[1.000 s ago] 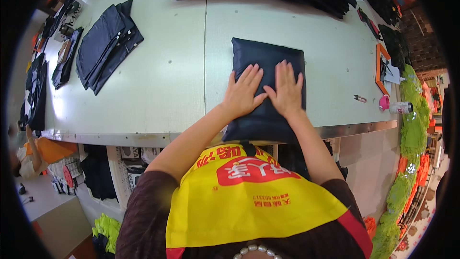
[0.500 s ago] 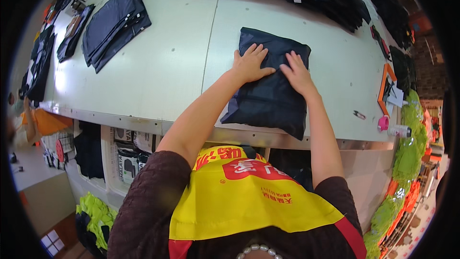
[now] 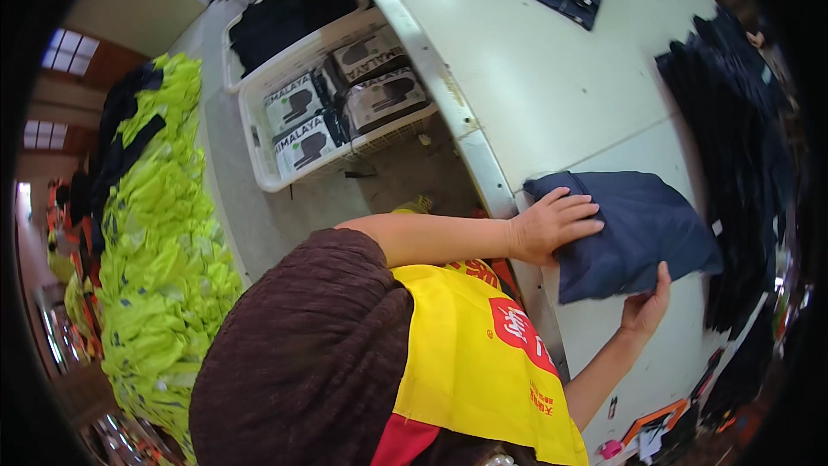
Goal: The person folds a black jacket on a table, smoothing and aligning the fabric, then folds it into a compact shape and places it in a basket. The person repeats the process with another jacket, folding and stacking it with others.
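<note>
The pale, smooth table, edged with metal, bears the navy bundle close beside the person's edge. Soft, puffy and roughly rectangular, the bundle has slick-looking cloth with shallow creases and rounded corners. The left hand lies open on it, fingers spread; the right hand touches its side, thumb raised, but whether it grips cannot be told. Broad, even pressure, with the loose side supported, should keep the folds square.

We see the bench brightly lit, its straight lines bowing (fisheye distortion) toward blackened corners.
</note>
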A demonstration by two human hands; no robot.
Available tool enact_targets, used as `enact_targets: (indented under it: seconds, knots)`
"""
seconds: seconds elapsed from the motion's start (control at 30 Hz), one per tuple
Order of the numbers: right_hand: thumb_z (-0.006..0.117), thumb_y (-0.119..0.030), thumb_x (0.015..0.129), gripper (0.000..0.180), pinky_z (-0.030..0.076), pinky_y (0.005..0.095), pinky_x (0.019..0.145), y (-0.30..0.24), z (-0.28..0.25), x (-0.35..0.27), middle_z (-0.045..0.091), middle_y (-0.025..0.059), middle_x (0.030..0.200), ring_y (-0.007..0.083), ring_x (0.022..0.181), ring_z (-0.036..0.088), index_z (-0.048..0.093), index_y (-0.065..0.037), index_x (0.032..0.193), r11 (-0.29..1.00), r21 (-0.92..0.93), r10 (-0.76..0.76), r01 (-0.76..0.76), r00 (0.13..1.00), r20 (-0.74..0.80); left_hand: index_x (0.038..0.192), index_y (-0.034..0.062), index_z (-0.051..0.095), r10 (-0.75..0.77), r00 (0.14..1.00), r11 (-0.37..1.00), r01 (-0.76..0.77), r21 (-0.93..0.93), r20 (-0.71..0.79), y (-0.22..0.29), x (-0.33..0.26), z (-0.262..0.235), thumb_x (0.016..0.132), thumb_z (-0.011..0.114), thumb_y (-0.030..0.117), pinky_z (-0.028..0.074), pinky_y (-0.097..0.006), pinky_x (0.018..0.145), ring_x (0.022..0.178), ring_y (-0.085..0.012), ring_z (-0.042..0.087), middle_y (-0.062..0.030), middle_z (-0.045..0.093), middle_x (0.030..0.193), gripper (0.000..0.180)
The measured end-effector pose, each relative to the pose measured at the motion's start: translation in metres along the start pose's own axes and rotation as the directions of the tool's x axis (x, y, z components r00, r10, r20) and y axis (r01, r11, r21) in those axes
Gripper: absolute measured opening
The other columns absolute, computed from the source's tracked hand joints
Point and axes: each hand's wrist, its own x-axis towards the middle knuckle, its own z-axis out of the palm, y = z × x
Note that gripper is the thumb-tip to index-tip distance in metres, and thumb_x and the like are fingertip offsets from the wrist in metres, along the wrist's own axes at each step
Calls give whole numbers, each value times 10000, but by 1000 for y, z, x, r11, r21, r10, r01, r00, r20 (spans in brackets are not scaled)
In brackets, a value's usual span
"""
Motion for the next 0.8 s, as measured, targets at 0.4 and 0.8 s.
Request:
enact_targets:
  seconds: [0.4,0.8]
  knots:
    - [673,-384,799,758,388,347,940,111,114,64,504,184,1220,269,1100,502,318,28,1328,548,-762,-12,345,914,405,1141,-11,530,-975,208,77,645,-761,78,-83,-125,-143,823,658,336,445,-277,808,910,-143,548,-75,599,1032,488]
    - [688,-142,780,666,406,349,934,216,493,-29,465,169,1222,237,1117,475,317,20,1308,799,-374,175,471,413,894,1025,-14,566,-871,-193,206,692,-692,-452,-133,-324,-452,843,599,470,449,-333,757,828,-167,532,-86,592,906,518]
